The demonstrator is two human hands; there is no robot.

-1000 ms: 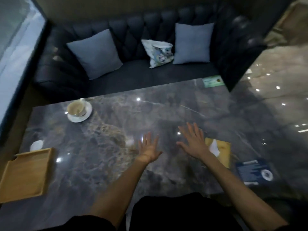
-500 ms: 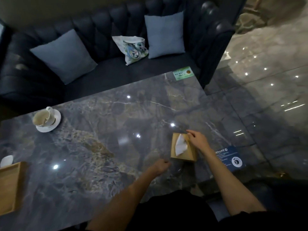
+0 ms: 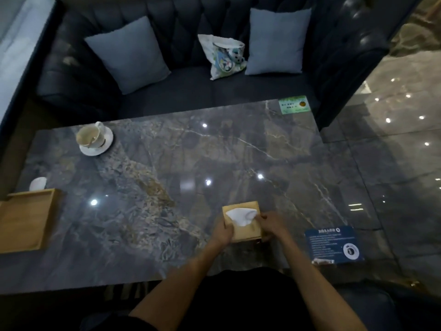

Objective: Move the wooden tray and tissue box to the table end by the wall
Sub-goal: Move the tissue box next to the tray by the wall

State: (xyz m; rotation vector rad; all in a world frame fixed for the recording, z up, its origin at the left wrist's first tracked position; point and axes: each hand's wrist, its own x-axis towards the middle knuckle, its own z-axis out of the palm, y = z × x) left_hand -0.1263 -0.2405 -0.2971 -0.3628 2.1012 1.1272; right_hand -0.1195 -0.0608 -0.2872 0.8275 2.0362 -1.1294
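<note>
Wooden, square and pale, the tissue box (image 3: 242, 222) with a white tissue (image 3: 241, 216) poking from its top, near the front edge of the dark grey marble tabletop (image 3: 214, 158), right of centre. Left hand (image 3: 223, 232) pressed to the box's left side, right hand (image 3: 272, 225) to its right side, each grip clamped on the tissue box, fingers curled around the walls; impossible to tell whether the box is lifted or resting on the stone. Just right of the hands, flat on the tabletop, a dark blue printed card (image 3: 334, 244) with a white round mark. Far to the left, well apart from the box, the shallow rectangular wooden tray (image 3: 26, 220) at the tabletop's left end, partly cut off by the picture edge, with a small white rounded object (image 3: 38, 183) just behind it. Farther back on the left, a cream cup (image 3: 89, 137) tilted on a white saucer (image 3: 105, 144). At the far right corner, a small green label (image 3: 293, 105). Beyond the tabletop, a dark tufted sofa (image 3: 191, 87) carrying two grey-blue square cushions (image 3: 130, 54) and a white patterned bag (image 3: 225, 57) between them. Glossy stone floor (image 3: 393, 151) to the right, dotted with reflected lights.
</note>
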